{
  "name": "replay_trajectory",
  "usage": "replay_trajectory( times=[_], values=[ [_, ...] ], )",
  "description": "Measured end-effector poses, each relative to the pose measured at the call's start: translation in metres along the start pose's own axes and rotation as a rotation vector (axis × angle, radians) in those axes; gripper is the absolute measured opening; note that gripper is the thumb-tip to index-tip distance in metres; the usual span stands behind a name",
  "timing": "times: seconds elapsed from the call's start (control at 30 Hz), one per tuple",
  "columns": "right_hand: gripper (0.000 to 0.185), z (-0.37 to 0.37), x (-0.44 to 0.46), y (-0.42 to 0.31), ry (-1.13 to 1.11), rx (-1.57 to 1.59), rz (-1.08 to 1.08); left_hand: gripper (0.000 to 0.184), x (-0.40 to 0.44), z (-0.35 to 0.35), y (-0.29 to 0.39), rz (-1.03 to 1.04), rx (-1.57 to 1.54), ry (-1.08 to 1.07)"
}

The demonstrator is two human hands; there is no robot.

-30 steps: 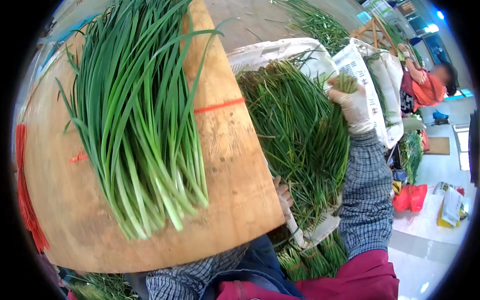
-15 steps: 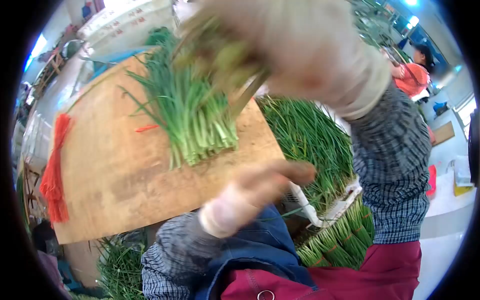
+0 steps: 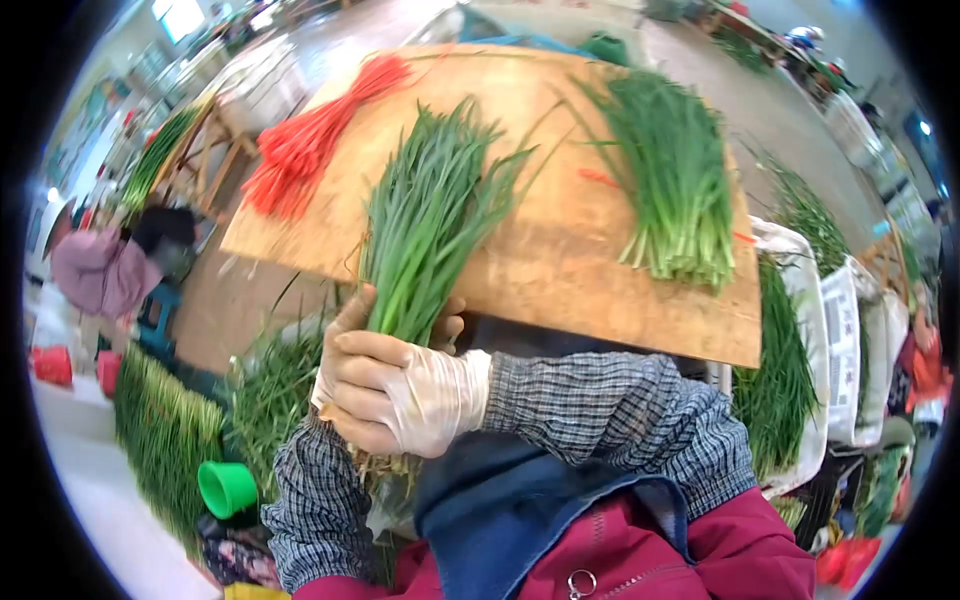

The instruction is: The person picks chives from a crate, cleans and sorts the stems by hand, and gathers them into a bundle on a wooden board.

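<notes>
Both hands are gloved and close together at the near edge of the wooden board (image 3: 560, 270). My right hand (image 3: 405, 390) is wrapped round the lower part of a bunch of green stalks (image 3: 425, 220), whose leaves spread up over the board. My left hand (image 3: 340, 335) grips the same bunch from behind, partly hidden by my right hand. Root ends stick out below the hands. A second green bunch (image 3: 685, 190) lies on the board's right side, cut ends toward me. Red ties (image 3: 310, 140) lie at the board's upper left.
A white crate (image 3: 810, 400) with greens (image 3: 775, 380) stands right of the board. Loose greens (image 3: 275, 400) lie below left, near standing bundles (image 3: 165, 430) and a green cup (image 3: 228, 488). A person in pink (image 3: 105, 270) is at the far left, another (image 3: 928, 360) at the far right.
The view has swung left. My right hand has brought a bunch from the crate side over to the board's near edge, and my left hand has closed on it too.
</notes>
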State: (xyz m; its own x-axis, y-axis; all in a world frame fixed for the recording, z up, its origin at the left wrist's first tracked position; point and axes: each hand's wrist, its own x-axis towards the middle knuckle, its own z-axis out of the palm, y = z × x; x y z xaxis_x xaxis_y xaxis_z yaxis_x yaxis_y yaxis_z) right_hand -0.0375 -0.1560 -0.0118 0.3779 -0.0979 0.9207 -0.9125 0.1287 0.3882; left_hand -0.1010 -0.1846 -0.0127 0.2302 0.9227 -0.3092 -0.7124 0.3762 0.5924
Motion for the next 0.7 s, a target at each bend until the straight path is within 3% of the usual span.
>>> replay_trajectory(
  times=[0.1,0.17,0.2,0.27,0.33,0.37,0.4,0.43,0.47,0.53,0.6,0.63,0.7],
  values=[
    [0.045,0.010,-0.026,-0.024,-0.877,-0.875,0.804,0.050,-0.019,-0.043,0.011,-0.168,-0.111,-0.007],
    [0.047,0.016,-0.045,-0.039,-0.846,-0.932,0.833,0.057,-0.029,-0.077,0.014,-0.283,-0.104,-0.127],
    [0.048,0.021,-0.042,-0.043,-0.877,-0.857,0.861,0.054,-0.030,-0.091,0.011,-0.244,-0.168,-0.137],
    [0.053,0.026,-0.039,-0.047,-0.666,-0.842,0.982,0.047,-0.034,-0.102,0.008,-0.163,-0.135,-0.114],
    [0.066,0.018,-0.007,-0.058,-0.594,-0.678,1.182,0.040,-0.036,-0.074,0.014,0.015,0.426,0.075],
    [0.066,0.011,0.006,-0.067,-0.490,-0.680,1.232,0.037,-0.034,-0.062,0.014,0.045,0.526,0.134],
    [0.066,0.006,0.014,-0.080,-0.387,-0.679,1.282,0.040,-0.029,-0.053,0.014,-0.027,0.320,0.180],
    [0.063,0.001,0.018,-0.101,-0.249,-0.869,1.346,0.050,-0.026,-0.051,0.011,-0.048,0.277,0.269],
    [0.061,-0.001,0.021,-0.120,-0.106,-1.059,1.401,0.049,-0.026,-0.054,0.011,-0.039,0.302,0.242],
    [0.056,0.004,0.018,-0.142,0.820,-1.015,1.850,0.052,-0.027,-0.057,0.012,-0.047,0.349,0.256],
    [0.057,-0.009,0.003,-0.152,1.072,-0.808,2.034,0.054,-0.027,-0.063,0.007,-0.036,0.344,0.236],
    [0.050,-0.011,-0.005,-0.149,1.006,-0.721,2.089,0.055,-0.027,-0.065,0.005,-0.031,0.348,0.220],
    [0.053,-0.018,-0.036,-0.137,1.224,-0.473,1.913,0.056,-0.030,-0.072,0.004,-0.061,0.428,0.182]
  ],
)
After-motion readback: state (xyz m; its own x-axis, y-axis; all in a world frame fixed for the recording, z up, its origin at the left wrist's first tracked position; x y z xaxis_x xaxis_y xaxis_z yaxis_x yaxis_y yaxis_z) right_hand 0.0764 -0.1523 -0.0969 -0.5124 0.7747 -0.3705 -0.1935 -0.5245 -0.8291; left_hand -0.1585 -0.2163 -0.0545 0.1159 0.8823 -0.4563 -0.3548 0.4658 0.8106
